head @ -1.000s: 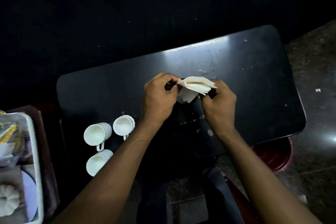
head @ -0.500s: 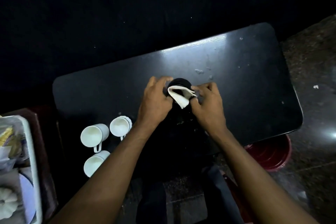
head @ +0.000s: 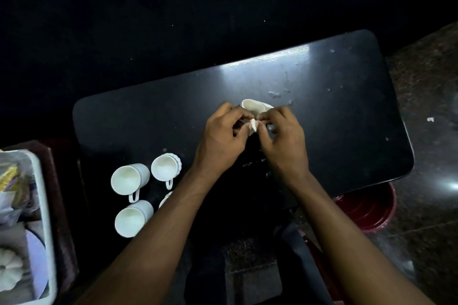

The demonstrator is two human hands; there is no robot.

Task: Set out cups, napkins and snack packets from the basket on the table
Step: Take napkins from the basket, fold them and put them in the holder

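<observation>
At the middle of the black table (head: 334, 111) my left hand (head: 220, 141) and my right hand (head: 282, 141) meet over folded white napkins (head: 255, 108). Both pinch the napkins' near corner with their fingertips. What the napkins sit in is dark and mostly hidden by my hands. Three white cups stand at the table's near left: one (head: 128, 178), a ribbed one (head: 164, 167), and one (head: 132, 219) closest to me. A sliver of a further white cup (head: 164, 199) shows beside my left forearm. The white basket (head: 45, 218) at the left edge holds snack packets (head: 11, 181).
The basket rests on a dark reddish stand (head: 62, 193) left of the table and also holds a white ridged object (head: 8, 271). A red bucket (head: 369, 210) sits on the floor under the table's near right corner. Beyond the table everything is dark.
One second ago the napkins were fanned out above the table between my hands. They have since been pushed down into a compact bunch, and my fingertips have closed together on them.
</observation>
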